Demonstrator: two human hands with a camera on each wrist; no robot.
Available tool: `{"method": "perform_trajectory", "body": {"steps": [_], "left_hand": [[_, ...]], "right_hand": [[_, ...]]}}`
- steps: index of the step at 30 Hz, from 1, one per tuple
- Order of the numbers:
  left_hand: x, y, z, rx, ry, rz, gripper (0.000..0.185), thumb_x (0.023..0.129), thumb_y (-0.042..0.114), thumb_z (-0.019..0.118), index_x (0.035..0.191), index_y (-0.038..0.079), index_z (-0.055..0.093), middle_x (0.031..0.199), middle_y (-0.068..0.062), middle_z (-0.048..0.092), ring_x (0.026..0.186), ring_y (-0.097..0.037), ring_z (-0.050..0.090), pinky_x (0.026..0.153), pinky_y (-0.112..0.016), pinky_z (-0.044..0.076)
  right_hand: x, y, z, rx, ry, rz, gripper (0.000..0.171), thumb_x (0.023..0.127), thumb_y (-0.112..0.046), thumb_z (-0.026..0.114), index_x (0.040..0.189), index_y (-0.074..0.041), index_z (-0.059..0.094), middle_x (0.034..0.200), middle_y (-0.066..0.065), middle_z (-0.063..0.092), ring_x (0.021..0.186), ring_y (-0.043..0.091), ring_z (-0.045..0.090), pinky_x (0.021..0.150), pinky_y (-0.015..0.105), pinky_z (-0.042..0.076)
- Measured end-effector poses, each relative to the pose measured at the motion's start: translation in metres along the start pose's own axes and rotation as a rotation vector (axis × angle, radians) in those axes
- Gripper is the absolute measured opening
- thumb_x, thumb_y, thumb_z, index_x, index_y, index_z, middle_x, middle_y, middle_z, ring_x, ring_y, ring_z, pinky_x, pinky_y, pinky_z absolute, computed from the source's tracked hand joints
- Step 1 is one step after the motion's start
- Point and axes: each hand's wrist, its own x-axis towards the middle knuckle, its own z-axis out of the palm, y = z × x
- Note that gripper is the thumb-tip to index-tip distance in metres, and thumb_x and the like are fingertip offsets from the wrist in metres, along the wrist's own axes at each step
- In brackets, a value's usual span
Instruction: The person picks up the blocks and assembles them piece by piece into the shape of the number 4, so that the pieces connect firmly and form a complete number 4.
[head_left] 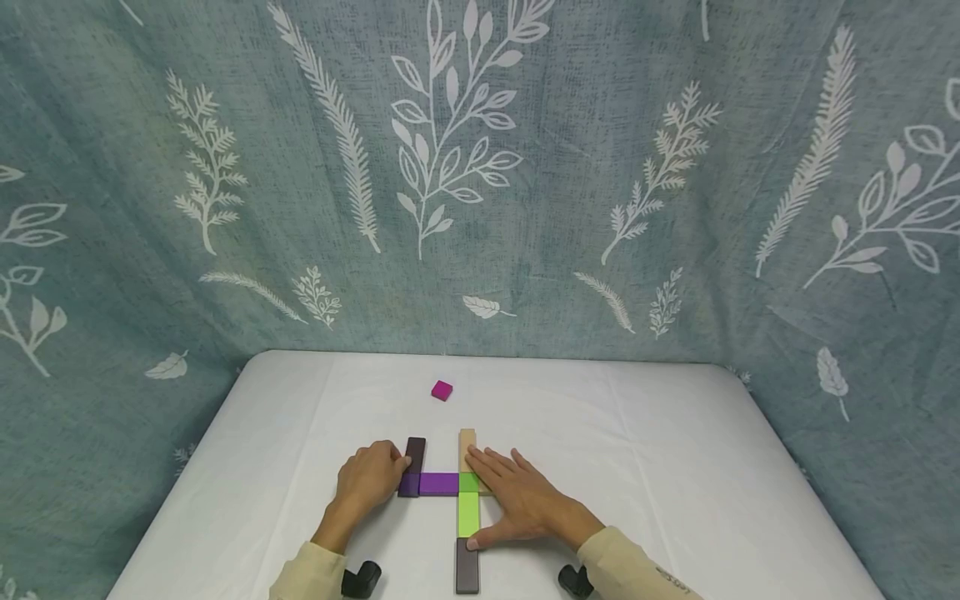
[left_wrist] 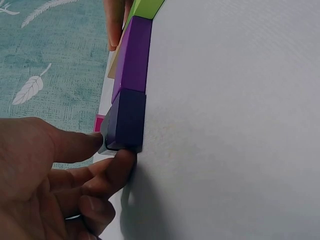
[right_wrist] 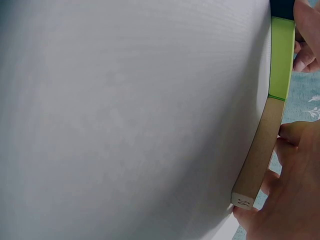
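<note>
Blocks form a connected pattern on a white table. At its left end my left hand (head_left: 369,477), fingers curled, pinches a dark brown block (head_left: 416,455) beside an indigo block (head_left: 408,485). A purple block (head_left: 438,484) runs from there to a bright green piece (head_left: 468,482). A light green block (head_left: 468,514) and a dark grey block (head_left: 467,568) continue toward me. My right hand (head_left: 525,500) lies with fingers extended, touching a tan block (head_left: 467,442); its thumb rests on the dark grey block's top end. More tan shows partly under that hand.
A small magenta block (head_left: 442,390) lies apart near the table's back. Behind the white table (head_left: 637,433) hangs a teal cloth (head_left: 555,208) with white leaf prints. Black objects (head_left: 363,579) sit near each wrist.
</note>
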Motion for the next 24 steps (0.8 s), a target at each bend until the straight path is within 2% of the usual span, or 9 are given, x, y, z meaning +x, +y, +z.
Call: {"method": "perform_trajectory", "body": {"steps": [9,15,20,24], "left_hand": [[0.0000,0.0004,-0.0014,0.018,-0.005,0.006,0.020,0.095,0.023,0.069,0.088,0.004,0.073,0.066,0.003,0.059,0.059,-0.016,0.054,0.054,-0.035,0.044],[0.0038,-0.0021,-0.0034,0.027,0.018,0.009,0.021,0.094,0.027,0.070,0.086,0.007,0.071,0.064,0.003,0.058,0.059,-0.017,0.053,0.053,-0.035,0.043],[0.0076,-0.0047,-0.0050,0.001,0.040,0.023,0.024,0.093,0.029,0.071,0.101,0.005,0.070,0.069,0.001,0.060,0.060,-0.016,0.052,0.052,-0.034,0.041],[0.0093,-0.0046,-0.0056,-0.010,0.074,0.056,0.036,0.090,0.029,0.075,0.117,0.006,0.067,0.085,-0.002,0.065,0.069,-0.017,0.056,0.058,-0.036,0.045]], "right_hand": [[-0.0002,-0.0001,-0.0003,0.013,-0.009,0.010,0.124,0.072,-0.087,0.062,0.163,-0.015,0.019,0.168,-0.003,0.016,0.153,0.023,0.019,0.120,0.053,0.011],[-0.0005,0.0000,0.0001,0.016,0.000,-0.003,0.124,0.072,-0.087,0.061,0.163,-0.014,0.019,0.168,-0.001,0.017,0.152,0.025,0.020,0.120,0.055,0.012],[-0.0005,-0.0002,-0.0003,0.014,-0.001,-0.003,0.124,0.072,-0.087,0.060,0.163,-0.014,0.018,0.168,-0.001,0.017,0.152,0.025,0.020,0.120,0.055,0.012],[-0.0006,-0.0007,-0.0015,0.012,-0.008,0.003,0.124,0.072,-0.088,0.060,0.163,-0.015,0.018,0.169,-0.003,0.016,0.153,0.024,0.019,0.120,0.054,0.011]]}}
